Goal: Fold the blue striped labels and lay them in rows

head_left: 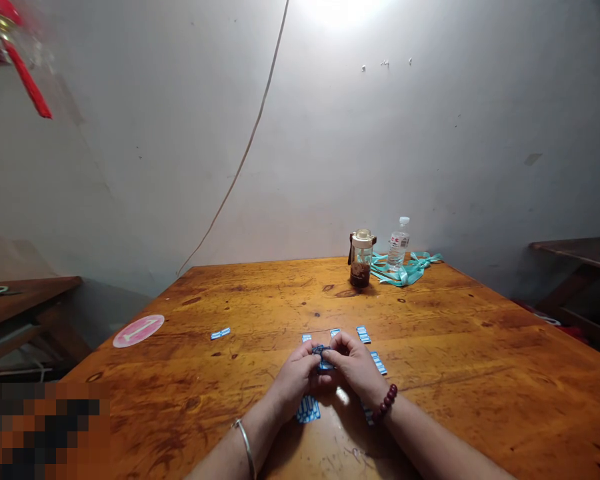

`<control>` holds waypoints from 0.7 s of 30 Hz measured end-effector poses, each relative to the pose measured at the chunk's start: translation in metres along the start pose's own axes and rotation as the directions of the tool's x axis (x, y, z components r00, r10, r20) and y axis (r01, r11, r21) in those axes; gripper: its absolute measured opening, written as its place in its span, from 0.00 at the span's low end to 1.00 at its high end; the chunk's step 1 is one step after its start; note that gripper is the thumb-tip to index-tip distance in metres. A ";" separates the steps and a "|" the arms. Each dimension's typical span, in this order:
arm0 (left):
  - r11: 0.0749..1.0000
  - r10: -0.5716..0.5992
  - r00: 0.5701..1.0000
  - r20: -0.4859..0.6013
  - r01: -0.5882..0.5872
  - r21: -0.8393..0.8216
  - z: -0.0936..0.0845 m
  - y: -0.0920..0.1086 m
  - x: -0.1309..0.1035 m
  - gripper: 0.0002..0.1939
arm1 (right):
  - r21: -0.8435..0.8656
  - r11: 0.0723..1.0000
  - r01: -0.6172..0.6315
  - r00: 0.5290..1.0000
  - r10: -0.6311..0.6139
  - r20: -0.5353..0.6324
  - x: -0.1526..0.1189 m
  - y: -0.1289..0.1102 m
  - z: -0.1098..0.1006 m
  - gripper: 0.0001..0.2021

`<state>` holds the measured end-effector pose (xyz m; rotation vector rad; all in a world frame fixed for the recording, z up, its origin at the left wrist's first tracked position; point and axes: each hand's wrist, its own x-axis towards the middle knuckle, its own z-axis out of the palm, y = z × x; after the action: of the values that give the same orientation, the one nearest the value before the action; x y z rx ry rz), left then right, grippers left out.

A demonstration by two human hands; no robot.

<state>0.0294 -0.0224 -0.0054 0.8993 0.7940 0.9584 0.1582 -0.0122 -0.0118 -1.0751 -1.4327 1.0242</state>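
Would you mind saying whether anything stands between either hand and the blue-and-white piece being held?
Nothing visible does: the left hand and right hand both grip the blue-and-white piece, with a dark strand at its upper edge.

Between my fingers [307, 364] I hold a small, flat blue-and-white striped piece [326, 365], dark cord-like strands [321, 349] crossing its upper part. It is raised above the brown wooden table [260, 307], partly hidden by my thumbs.
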 end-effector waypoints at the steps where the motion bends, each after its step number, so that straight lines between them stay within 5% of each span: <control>1: 1.000 -0.013 1.000 0.020 0.013 0.010 0.000 0.000 -0.001 0.08 | -0.056 0.997 0.050 0.999 -0.050 -0.002 -0.001 -0.003 -0.001 0.08; 6: 0.998 -0.040 0.998 0.040 0.037 0.058 0.000 -0.001 -0.002 0.11 | -0.205 0.969 0.138 0.990 -0.137 0.016 -0.003 -0.011 -0.005 0.08; 13: 0.994 -0.084 0.996 0.002 0.084 -0.069 0.002 0.003 -0.004 0.13 | -0.042 0.998 -0.038 0.999 0.038 0.019 0.000 0.000 -0.001 0.10; 21: 0.993 -0.088 0.986 0.138 0.098 -0.072 0.009 0.011 -0.010 0.18 | -0.011 1.000 -0.001 0.998 0.002 0.064 -0.001 0.002 0.001 0.08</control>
<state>0.0301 -0.0308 0.0103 0.8425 0.6728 0.8320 0.1579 -0.0132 -0.0136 -1.0596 -1.4904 1.0615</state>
